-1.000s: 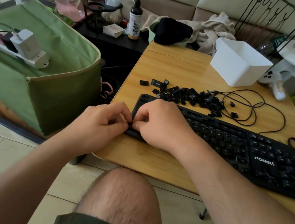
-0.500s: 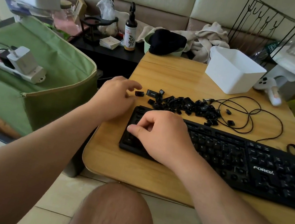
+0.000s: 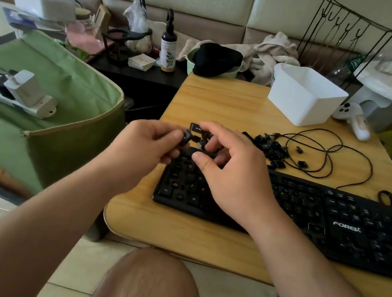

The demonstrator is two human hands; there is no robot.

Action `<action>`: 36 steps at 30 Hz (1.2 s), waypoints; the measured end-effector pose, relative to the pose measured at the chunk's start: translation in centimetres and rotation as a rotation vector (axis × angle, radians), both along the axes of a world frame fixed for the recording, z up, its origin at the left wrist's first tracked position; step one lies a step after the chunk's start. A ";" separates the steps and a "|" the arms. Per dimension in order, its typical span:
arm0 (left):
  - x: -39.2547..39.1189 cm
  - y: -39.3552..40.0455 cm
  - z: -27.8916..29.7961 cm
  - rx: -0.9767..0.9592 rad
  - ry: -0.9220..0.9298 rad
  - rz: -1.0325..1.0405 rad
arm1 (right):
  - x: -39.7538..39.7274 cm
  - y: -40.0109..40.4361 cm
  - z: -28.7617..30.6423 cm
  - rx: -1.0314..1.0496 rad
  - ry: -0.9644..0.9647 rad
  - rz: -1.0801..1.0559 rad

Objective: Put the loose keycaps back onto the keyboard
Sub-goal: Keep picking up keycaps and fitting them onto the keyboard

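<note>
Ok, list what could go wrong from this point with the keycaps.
1. The left hand pinches one keycap in the air above the keyboard; if it slips, it could drop off the table edge nearby.
2. The right hand hovers with spread fingers over the keycap pile; a careless sweep may scatter caps.
3. The cable loops through the pile and could drag caps if pulled.
</note>
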State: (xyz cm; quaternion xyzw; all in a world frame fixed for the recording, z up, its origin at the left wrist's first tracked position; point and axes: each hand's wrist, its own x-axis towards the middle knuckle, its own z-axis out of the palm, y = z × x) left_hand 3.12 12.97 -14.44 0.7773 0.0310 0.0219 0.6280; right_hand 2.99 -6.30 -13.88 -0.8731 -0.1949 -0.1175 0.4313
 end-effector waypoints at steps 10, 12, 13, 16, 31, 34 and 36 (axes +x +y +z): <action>-3.5 -0.5 -1.5 -0.419 0.067 -0.134 | -1.1 0.4 0.3 0.074 -0.070 0.101; -3.7 -0.4 -1.5 -0.394 0.040 -0.135 | -1.4 0.4 0.4 0.074 -0.072 0.112; -3.8 -0.3 -1.5 -0.375 0.024 -0.134 | -1.5 0.4 0.5 0.075 -0.076 0.116; -3.9 -0.1 -1.3 -0.336 -0.004 -0.146 | -1.7 0.4 0.7 0.066 -0.099 0.118; -1.7 1.9 -2.2 0.403 -0.094 0.129 | 1.6 1.7 0.8 -0.271 0.245 -0.053; -1.7 1.5 -2.5 0.458 -0.112 0.108 | 1.8 2.9 0.8 -0.370 0.272 -0.057; -1.7 1.6 -2.6 0.464 -0.113 0.081 | 1.9 3.3 0.7 -0.436 0.287 -0.070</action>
